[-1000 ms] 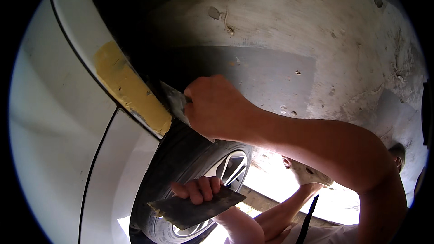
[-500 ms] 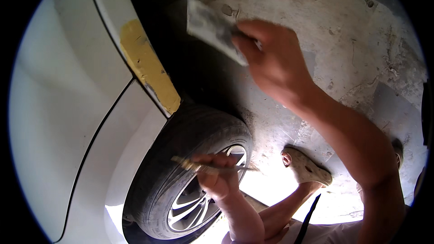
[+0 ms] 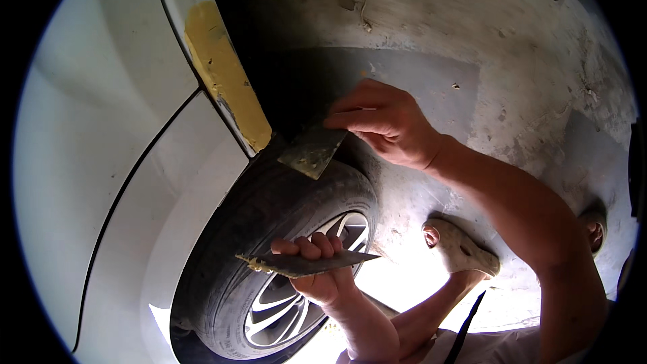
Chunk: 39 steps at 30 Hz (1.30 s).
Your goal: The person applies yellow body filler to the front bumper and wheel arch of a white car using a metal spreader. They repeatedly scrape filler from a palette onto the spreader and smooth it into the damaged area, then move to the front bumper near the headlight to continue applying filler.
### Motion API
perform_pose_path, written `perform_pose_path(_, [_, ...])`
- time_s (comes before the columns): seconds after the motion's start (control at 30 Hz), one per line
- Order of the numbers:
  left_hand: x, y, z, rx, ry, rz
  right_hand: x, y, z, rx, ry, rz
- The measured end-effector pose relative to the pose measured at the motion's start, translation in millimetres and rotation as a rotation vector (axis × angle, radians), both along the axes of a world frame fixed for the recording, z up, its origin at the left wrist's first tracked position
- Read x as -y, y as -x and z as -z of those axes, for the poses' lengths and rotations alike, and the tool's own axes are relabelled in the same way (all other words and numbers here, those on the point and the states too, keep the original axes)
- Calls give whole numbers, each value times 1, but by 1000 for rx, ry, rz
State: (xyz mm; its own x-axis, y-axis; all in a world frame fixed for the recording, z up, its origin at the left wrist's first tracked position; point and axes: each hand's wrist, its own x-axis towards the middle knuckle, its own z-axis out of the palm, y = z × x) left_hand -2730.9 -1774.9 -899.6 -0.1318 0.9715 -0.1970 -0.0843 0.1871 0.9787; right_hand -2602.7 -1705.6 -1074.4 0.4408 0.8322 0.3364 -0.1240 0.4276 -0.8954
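Yellow body filler point(image 3: 226, 74) covers a long patch on the lower edge of a white car panel point(image 3: 128, 81). My right hand point(image 3: 391, 121) pinches a thin flat filler spreader point(image 3: 313, 152), its blade angled down just right of the patch's lower end and above the tyre. Filler smears show on that blade. Lower down, in front of the wheel, my left hand point(image 3: 320, 269) grips a second flat plate point(image 3: 306, 263), seen almost edge-on, with a lump of yellow filler at its left end. Both tools are apart from the panel.
A black tyre point(image 3: 229, 243) with a silver spoked rim point(image 3: 276, 323) stands below my right hand. The stained concrete floor point(image 3: 539, 94) stretches away to the right. My foot in a light clog point(image 3: 458, 246) rests there, and bright light floods the floor beside it.
My right hand has come down and slightly left, its spreader now tipped downward near the tyre. My left hand has turned the filler plate a little, showing more of its face.
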Motion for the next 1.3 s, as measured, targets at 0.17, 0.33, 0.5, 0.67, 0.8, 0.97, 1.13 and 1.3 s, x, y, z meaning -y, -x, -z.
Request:
perform_pose_path(0.17, [3, 2, 0, -49, -3, 50, -8, 8, -4, -31, -71, 26])
perform_pose_path(0.33, [3, 0, 4, -88, -12, 76, -14, 14, -5, -54, -89, 47])
perform_pose_path(0.5, [1, -3, 4, -99, -11, 166, -19, 16, -7, -42, -81, 55])
perform_pose_path(0.67, [0, -3, 5, -80, -5, 206, -21, 15, -9, -17, -61, 58])
perform_pose_path(0.8, [0, -2, 6, -50, -9, 182, -21, 13, -7, -1, -62, 51])
perform_pose_path(0.97, [1, 0, 3, -93, -9, 153, -21, 14, -6, 19, -55, 62])
perform_pose_path(1.13, [-2, -1, 4, -71, 2, 178, -23, 15, -6, 12, -34, 56])
perform_pose_path(1.3, [-3, -2, 4, -60, 4, 197, -24, 18, -3, 20, -18, 56])
